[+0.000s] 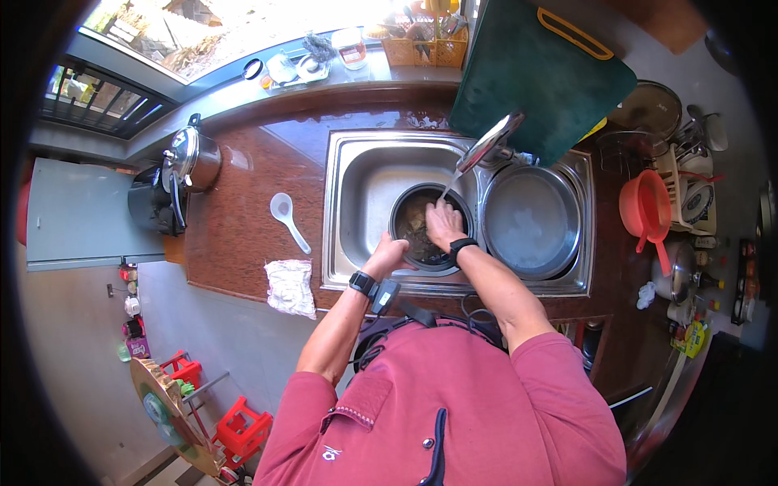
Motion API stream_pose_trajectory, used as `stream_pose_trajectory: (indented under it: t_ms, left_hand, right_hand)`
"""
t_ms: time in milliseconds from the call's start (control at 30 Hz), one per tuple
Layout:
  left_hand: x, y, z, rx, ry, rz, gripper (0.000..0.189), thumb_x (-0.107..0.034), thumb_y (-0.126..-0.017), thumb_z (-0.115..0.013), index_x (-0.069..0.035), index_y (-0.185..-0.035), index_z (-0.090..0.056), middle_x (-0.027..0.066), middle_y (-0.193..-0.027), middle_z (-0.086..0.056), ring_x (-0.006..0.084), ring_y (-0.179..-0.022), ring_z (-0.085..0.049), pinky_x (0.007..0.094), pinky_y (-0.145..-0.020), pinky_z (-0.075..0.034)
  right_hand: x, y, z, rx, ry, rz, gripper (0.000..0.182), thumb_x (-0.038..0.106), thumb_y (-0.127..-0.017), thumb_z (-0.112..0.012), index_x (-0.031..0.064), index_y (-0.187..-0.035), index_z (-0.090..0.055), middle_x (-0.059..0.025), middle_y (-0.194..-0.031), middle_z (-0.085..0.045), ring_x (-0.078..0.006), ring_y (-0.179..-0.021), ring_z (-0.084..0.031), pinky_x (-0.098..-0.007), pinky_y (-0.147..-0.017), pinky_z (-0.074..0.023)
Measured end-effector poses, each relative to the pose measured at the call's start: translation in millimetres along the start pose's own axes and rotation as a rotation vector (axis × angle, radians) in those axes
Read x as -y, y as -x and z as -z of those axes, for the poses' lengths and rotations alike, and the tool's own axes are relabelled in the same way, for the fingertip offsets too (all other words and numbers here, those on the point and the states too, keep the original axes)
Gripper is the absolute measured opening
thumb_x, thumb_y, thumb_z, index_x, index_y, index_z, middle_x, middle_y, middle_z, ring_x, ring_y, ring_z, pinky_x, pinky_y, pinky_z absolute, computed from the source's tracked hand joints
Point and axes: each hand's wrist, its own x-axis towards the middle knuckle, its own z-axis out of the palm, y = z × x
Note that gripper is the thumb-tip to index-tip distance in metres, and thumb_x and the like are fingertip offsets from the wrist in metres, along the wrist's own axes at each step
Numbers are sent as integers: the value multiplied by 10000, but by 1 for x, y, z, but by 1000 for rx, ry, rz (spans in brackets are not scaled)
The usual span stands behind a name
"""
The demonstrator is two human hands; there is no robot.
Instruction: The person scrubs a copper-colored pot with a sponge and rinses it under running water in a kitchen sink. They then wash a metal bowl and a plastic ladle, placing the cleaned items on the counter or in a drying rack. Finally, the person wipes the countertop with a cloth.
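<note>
A round dark metal pot (396, 209) stands in the left basin of the steel double sink (364, 182). My left hand (389, 256) grips its rim at the lower left, thumb over the edge. Inside the pot, my right hand (444, 222) reaches into brownish contents (414, 228) in water; its fingertips are partly hidden, and whether they hold anything cannot be told. Water runs from the chrome faucet (491, 143) beside my right fingers. A wide metal basin (529, 222) with water in it sits over the right sink bowl.
Left of the sink lie a white spoon (292, 222) and a folded cloth (290, 287). Pressure cookers (193, 159) stand farther left. A green cutting board (541, 79) leans behind the faucet. To the right are a red strainer (645, 203) and a dish rack (668, 182).
</note>
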Motion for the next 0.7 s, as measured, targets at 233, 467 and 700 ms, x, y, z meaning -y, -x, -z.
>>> stream_pose_trajectory:
  t_ms: [233,467,700]
  left_hand:
    - [-4,2,-3,23,82,-21,267,77,-824,-507,158,-1078,-523,244,-978,-659,377,-839,-731,474,-631,-674]
    - [2,-12,-4,66,62,-16,228,65,-835,-508,179,-1029,-542,251,-983,-661,375,-839,-732,473,-646,-673]
    - [0,-12,6,75,178,78,398,44,-854,-470,156,-1236,-487,267,-992,-680,390,-845,-739,408,-638,-677]
  right_hand:
    - [-20,-6,27,120,-859,-433,198,39,-830,-610,-11,-1011,-675,-265,-1177,-606,-456,-1034,-631,-515,-899,-528]
    - [-25,18,3,312,61,1,492,106,-831,-631,29,-1312,-558,-300,-1204,-638,-465,-1119,-631,-530,-968,-512]
    - [-14,9,26,163,-362,-99,525,169,-829,-669,0,-1311,-550,-362,-1179,-624,-467,-1172,-601,-475,-1004,-491]
